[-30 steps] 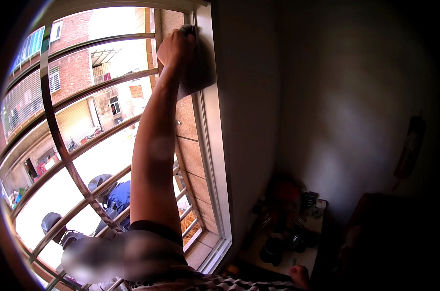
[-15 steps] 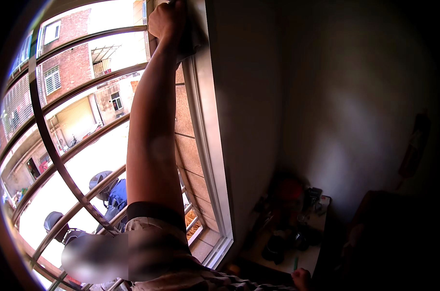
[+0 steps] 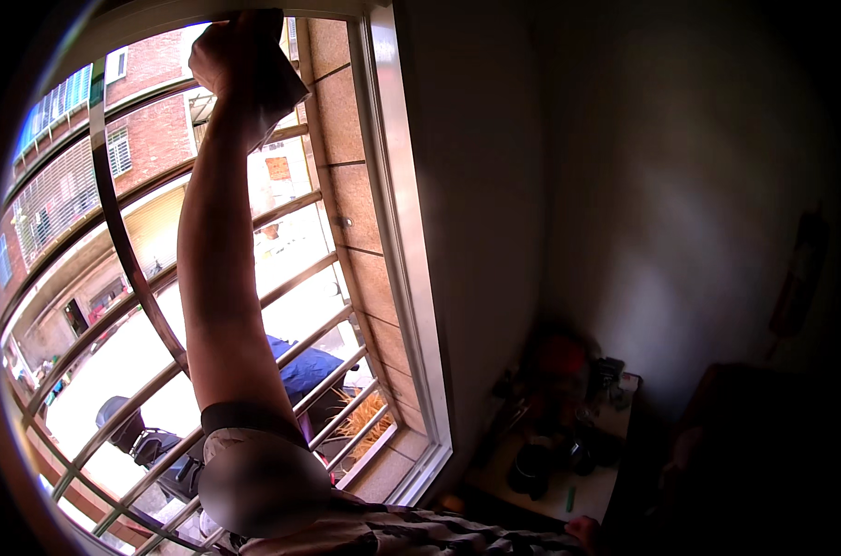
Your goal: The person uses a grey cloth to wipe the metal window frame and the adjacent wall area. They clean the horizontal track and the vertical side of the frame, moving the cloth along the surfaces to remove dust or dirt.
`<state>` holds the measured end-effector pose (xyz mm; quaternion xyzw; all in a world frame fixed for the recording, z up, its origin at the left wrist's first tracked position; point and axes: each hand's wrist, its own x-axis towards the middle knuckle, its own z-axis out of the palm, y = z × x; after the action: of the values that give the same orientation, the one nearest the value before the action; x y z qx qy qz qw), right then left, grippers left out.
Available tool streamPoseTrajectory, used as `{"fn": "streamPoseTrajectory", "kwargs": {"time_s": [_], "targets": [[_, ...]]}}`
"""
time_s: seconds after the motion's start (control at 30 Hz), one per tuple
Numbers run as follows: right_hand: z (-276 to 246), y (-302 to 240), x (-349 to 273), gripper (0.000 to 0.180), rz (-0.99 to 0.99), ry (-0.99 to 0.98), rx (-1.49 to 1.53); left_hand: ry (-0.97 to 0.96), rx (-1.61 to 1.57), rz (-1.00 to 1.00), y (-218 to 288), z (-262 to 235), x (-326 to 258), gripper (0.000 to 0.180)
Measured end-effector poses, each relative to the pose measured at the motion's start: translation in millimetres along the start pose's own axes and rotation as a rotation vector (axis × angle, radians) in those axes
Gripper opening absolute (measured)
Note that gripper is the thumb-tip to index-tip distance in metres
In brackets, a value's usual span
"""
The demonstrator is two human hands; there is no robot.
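My left arm is stretched up across the barred window. At its end, my left hand (image 3: 218, 60) grips a dark cloth (image 3: 281, 88) against the top of the window frame (image 3: 323, 9). One corner of the cloth hangs down beside the wrist. Only a little of my right hand (image 3: 582, 530) shows, low at the right by the table's near edge. It is dim there, and its fingers cannot be made out. A small green stick-like thing (image 3: 569, 499) lies on the table near that hand, apart from it.
Metal bars (image 3: 286, 208) cross the window opening, with a tiled reveal (image 3: 351, 204) and pale side frame (image 3: 406, 278) at right. A small table (image 3: 504, 496) in the dark corner bears several dark objects and a red one (image 3: 559, 357). Outside stand a parked scooter (image 3: 161, 454) and brick buildings.
My left hand and the cloth have moved left along the top of the frame, away from the right-hand corner. The view has shifted slightly. My right hand stays low by the table.
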<state>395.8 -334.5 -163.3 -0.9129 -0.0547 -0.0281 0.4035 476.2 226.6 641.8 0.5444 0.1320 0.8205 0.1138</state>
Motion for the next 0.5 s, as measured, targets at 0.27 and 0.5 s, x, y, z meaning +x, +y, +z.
{"fn": "streamPoseTrajectory", "kwargs": {"time_s": [0.27, 0.5], "targets": [[6, -54, 40, 0.017, -0.019, 0.121, -0.045, 0.206, -0.987, -0.170, -46, -78, 47, 0.054], [-22, -64, 52, 0.015, 0.013, 0.044, -0.022, 0.461, -0.519, -0.044, 25, 4, -1, 0.045]]}}
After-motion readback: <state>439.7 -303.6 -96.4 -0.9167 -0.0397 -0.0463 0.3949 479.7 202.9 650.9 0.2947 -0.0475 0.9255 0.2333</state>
